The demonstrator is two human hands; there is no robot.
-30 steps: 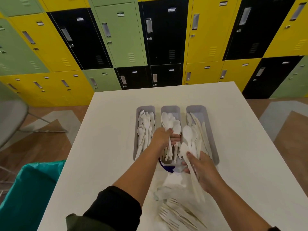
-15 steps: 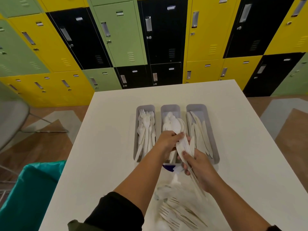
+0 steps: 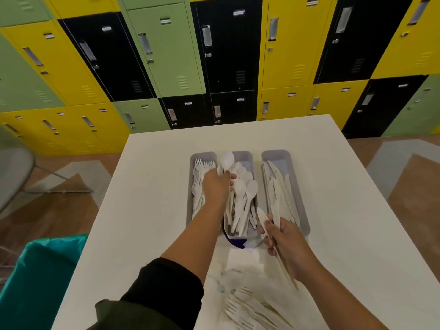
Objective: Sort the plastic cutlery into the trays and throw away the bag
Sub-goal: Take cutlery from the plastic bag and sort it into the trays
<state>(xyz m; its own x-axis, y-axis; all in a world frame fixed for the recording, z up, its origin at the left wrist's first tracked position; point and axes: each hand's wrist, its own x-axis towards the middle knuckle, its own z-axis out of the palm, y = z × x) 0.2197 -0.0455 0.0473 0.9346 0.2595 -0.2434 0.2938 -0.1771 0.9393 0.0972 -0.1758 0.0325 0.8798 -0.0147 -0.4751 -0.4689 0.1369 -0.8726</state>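
Sorting underway: left hand grips a spoon over the middle tray; right hand pinches knives, probably bound for the right tray.

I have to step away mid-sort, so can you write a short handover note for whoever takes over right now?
Left hand: grips a white plastic spoon above the middle grey tray.
Right hand: holds a few white plastic knives near the right grey tray.
Done: forks lie in the left grey tray, spoons in the middle, knives in the right.
Left: drop what is held, sort the loose white plastic forks on the clear plastic bag at the near edge of the white table, then bin the bag in the teal-lined bin.
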